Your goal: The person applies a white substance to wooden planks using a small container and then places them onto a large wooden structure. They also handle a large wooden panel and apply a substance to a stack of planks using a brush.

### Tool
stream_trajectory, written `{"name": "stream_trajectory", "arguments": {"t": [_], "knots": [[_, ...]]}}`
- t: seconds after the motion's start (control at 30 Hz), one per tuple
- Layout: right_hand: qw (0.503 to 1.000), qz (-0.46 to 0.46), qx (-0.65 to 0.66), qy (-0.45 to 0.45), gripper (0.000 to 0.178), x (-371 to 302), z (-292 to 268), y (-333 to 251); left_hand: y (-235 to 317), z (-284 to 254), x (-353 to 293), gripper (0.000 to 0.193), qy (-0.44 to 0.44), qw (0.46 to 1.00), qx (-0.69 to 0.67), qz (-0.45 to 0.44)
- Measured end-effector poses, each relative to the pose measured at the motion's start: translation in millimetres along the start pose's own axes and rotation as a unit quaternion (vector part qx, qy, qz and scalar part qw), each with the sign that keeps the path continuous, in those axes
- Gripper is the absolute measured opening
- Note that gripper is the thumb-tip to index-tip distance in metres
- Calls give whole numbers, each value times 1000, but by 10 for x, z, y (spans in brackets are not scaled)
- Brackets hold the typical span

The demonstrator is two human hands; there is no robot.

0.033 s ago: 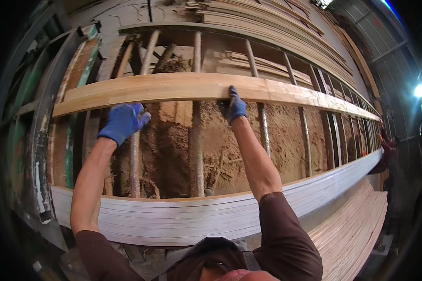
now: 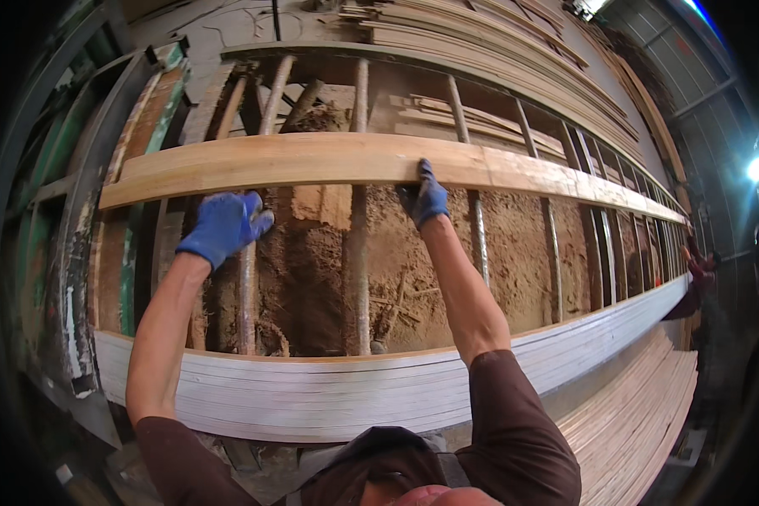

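Head camera view, looking down: a long, flat plank of pale yellow-brown wood (image 2: 278, 160) lies across a row of dull metal bars (image 2: 361, 278), stretching from the left to the far right. The person's right hand (image 2: 424, 201), in a blue work glove, is clamped on the plank's near edge around mid-picture, thumb on the upper face, fingers below. The left hand (image 2: 225, 226), gloved likewise, is half open with bent fingers, just beside the near edge towards the left end; whether it touches the wood cannot be told. Brown sawdust (image 2: 455, 278) heaps beneath the bars. Nearer the person, a thick stack of white-edged boards (image 2: 312, 392) runs parallel to the plank. A pile of pale boards (image 2: 641, 413) sits at lower right, and long wooden strips (image 2: 497, 63) lie beyond the bars. At far right, a co-worker's dark red sleeve (image 2: 698, 274) shows near the plank's far end.
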State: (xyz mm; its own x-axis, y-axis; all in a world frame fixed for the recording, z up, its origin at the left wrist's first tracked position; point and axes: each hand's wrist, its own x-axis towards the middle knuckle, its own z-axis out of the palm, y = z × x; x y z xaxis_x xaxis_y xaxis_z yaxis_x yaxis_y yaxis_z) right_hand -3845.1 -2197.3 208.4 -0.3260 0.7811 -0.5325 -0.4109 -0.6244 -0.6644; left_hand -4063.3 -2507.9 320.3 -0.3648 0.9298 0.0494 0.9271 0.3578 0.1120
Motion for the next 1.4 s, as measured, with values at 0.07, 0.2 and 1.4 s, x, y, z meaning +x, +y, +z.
{"name": "stream_trajectory", "arguments": {"t": [0.07,0.2,1.4], "knots": [[1000,-14,-15,-21,45,-98,-204,68,14,-171,-306,30,-12,999,-48,21],[987,82,-122,-67,38,-430,-661,187,-77,-209,-895,30,-30,993,-111,12],[301,-346,-851,-256,84,-1662,-380,191,152,575,-1248,26,-114,992,46,22]]}}
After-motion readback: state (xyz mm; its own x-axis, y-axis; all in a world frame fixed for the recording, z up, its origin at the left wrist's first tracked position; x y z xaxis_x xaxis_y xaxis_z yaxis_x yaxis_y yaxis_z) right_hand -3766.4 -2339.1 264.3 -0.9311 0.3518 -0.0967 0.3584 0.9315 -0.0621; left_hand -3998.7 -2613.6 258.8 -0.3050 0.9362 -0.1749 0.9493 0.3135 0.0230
